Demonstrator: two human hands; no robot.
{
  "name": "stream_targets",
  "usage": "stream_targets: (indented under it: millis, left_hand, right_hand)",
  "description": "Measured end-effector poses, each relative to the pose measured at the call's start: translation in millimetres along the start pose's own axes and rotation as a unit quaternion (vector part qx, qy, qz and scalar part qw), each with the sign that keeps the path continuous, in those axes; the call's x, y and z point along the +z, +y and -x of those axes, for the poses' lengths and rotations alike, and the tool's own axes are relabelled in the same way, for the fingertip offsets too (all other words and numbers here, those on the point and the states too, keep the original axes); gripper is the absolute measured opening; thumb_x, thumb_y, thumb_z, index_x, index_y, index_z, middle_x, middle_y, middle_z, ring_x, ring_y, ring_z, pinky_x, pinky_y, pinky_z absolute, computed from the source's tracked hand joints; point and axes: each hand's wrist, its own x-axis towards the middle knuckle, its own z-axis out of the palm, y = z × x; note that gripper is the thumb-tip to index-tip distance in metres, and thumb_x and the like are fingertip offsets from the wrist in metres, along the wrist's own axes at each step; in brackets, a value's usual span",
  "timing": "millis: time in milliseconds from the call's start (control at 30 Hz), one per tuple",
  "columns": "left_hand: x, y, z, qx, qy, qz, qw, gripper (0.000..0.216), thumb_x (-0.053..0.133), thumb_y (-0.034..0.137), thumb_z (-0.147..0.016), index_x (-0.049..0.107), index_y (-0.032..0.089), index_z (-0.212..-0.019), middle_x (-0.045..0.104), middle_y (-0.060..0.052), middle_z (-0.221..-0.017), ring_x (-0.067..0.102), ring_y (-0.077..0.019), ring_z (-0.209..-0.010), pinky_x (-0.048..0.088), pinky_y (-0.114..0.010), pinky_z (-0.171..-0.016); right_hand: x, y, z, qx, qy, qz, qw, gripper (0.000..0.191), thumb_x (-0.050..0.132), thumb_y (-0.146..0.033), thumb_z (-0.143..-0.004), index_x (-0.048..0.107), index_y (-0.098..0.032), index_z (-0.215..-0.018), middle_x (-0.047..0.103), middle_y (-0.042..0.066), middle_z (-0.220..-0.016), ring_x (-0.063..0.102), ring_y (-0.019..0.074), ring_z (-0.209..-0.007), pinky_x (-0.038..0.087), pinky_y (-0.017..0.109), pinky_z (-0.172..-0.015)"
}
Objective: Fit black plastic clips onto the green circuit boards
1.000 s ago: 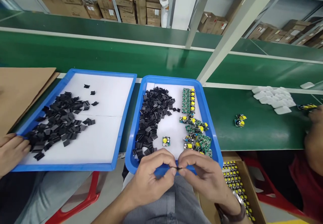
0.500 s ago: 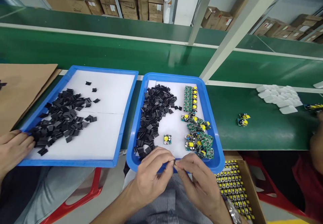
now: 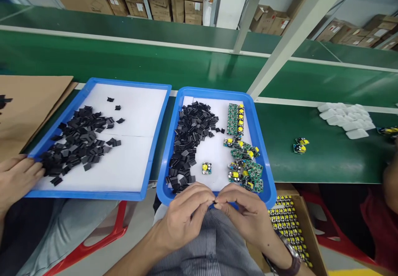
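Note:
My left hand (image 3: 189, 211) and my right hand (image 3: 244, 209) meet at the front rim of the blue tray (image 3: 216, 91). Both are closed, pinching a small dark piece (image 3: 214, 204) between the fingertips; it is mostly hidden, but resembles the black folded pieces. A heap of those black folded pieces (image 3: 192, 131) fills the tray's left side. One small circuit board with a yellow part (image 3: 206, 168) lies by itself just beyond my left hand. Along the tray's right side are a neat row of boards (image 3: 232, 118) and a loose pile of boards (image 3: 248, 168).
Left of me, a co-worker's hand (image 3: 20, 176) touches a second blue tray (image 3: 157, 143) of black pieces. On the green bench, two boards (image 3: 300, 145) and white plastic covers (image 3: 346, 118) lie to the right. A carton of boards (image 3: 290, 222) stands below. A slanted post (image 3: 295, 35) rises behind.
My right hand has turned slightly, its fingers now more bunched around the small piece. The co-worker's hand at left stays by its tray. The whole view has shifted a little.

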Motion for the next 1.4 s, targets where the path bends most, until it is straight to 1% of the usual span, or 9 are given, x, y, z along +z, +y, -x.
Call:
stream_targets:
  millis: [200, 333, 433, 567, 733, 933, 1033, 1200, 1400]
  left_hand:
    - [-1.1, -3.3, 2.5, -0.034, 0.013, 0.003, 0.999, 0.033, 0.059, -0.006, -0.093, 0.067, 0.017, -0.115, 0.071, -0.009, -0.101, 0.069, -0.0190, -0.094, 0.059, -0.033, -0.084]
    - [0.3, -0.5, 5.9, -0.111, 0.026, 0.018, 0.993, 0.025, 0.059, 0.000, -0.096, 0.067, 0.020, -0.110, 0.070, -0.006, -0.099, 0.069, -0.0173, -0.091, 0.057, -0.030, -0.081]
    - [-1.1, 2.4, 5.3, -0.117, 0.020, 0.017, 0.993, 0.024, 0.059, 0.002, -0.096, 0.066, 0.020, -0.110, 0.069, -0.006, -0.099, 0.067, -0.0174, -0.090, 0.056, -0.030, -0.080]
    - [-3.3, 1.9, 2.7, -0.100, 0.021, 0.007, 0.995, 0.025, 0.060, 0.000, -0.093, 0.067, 0.019, -0.108, 0.070, -0.006, -0.096, 0.068, -0.0172, -0.087, 0.057, -0.030, -0.078]
    - [0.3, -1.7, 2.9, -0.031, 0.077, 0.006, 0.997, 0.029, 0.066, -0.005, -0.088, 0.069, 0.018, -0.106, 0.072, -0.006, -0.091, 0.070, -0.0178, -0.084, 0.060, -0.031, -0.075]
    - [7.3, -2.2, 7.2, 0.025, 0.117, -0.013, 0.993, 0.037, 0.068, -0.012, -0.083, 0.070, 0.014, -0.109, 0.074, -0.010, -0.095, 0.071, -0.0204, -0.089, 0.063, -0.038, -0.081]
    - [9.1, 0.2, 8.6, -0.016, 0.130, 0.019, 0.991, 0.034, 0.068, -0.009, -0.084, 0.072, 0.017, -0.107, 0.076, -0.007, -0.094, 0.073, -0.0192, -0.088, 0.063, -0.036, -0.083]
    - [11.7, 5.8, 6.6, -0.175, 0.159, 0.115, 0.965, 0.017, 0.068, 0.005, -0.091, 0.075, 0.020, -0.090, 0.077, -0.004, -0.085, 0.075, -0.0174, -0.080, 0.063, -0.028, -0.076]
    - [19.5, 9.3, 4.3, -0.224, 0.219, 0.165, 0.935, 0.015, 0.069, 0.012, -0.091, 0.074, 0.019, -0.079, 0.074, -0.004, -0.078, 0.072, -0.0180, -0.075, 0.061, -0.029, -0.070]
  right_hand:
    - [7.3, 6.8, 3.7, -0.050, 0.028, 0.052, 0.997, 0.023, 0.069, -0.005, -0.094, 0.075, -0.022, -0.108, 0.074, 0.004, -0.090, 0.070, 0.0168, -0.080, 0.059, 0.028, -0.069]
    - [-0.7, 5.2, -1.8, -0.059, -0.027, 0.070, 0.995, 0.029, 0.066, -0.004, -0.095, 0.073, -0.022, -0.117, 0.075, 0.006, -0.097, 0.072, 0.0186, -0.085, 0.061, 0.031, -0.074]
    - [-6.9, -0.2, -7.0, -0.059, -0.054, 0.087, 0.993, 0.029, 0.065, -0.004, -0.095, 0.072, -0.022, -0.116, 0.076, 0.006, -0.097, 0.073, 0.0185, -0.085, 0.061, 0.031, -0.075]
    - [-5.9, -2.2, -8.7, -0.065, -0.060, 0.114, 0.990, 0.022, 0.065, -0.007, -0.096, 0.069, -0.022, -0.112, 0.074, 0.005, -0.093, 0.071, 0.0179, -0.082, 0.059, 0.030, -0.072]
    - [6.6, 6.3, -2.1, -0.076, -0.026, 0.133, 0.988, 0.015, 0.065, -0.010, -0.097, 0.064, -0.022, -0.107, 0.068, 0.003, -0.088, 0.066, 0.0172, -0.077, 0.057, 0.030, -0.067]
    - [18.3, 13.5, 4.1, -0.146, 0.024, 0.198, 0.969, 0.027, 0.064, -0.001, -0.093, 0.062, -0.021, -0.112, 0.068, 0.005, -0.087, 0.066, 0.0198, -0.080, 0.059, 0.033, -0.069]
    - [19.4, 11.2, 1.2, -0.141, 0.039, 0.145, 0.979, 0.031, 0.062, 0.001, -0.092, 0.064, -0.021, -0.114, 0.070, 0.006, -0.091, 0.068, 0.0203, -0.083, 0.061, 0.035, -0.072]
    - [21.9, 5.6, -5.0, -0.127, 0.063, 0.072, 0.987, 0.039, 0.065, -0.001, -0.091, 0.068, -0.020, -0.124, 0.073, 0.011, -0.105, 0.072, 0.0245, -0.097, 0.064, 0.042, -0.081]
    - [24.9, 8.4, 5.4, -0.185, 0.049, 0.226, 0.955, 0.051, 0.064, 0.002, -0.092, 0.065, -0.020, -0.137, 0.077, 0.014, -0.108, 0.076, 0.0269, -0.101, 0.069, 0.044, -0.084]
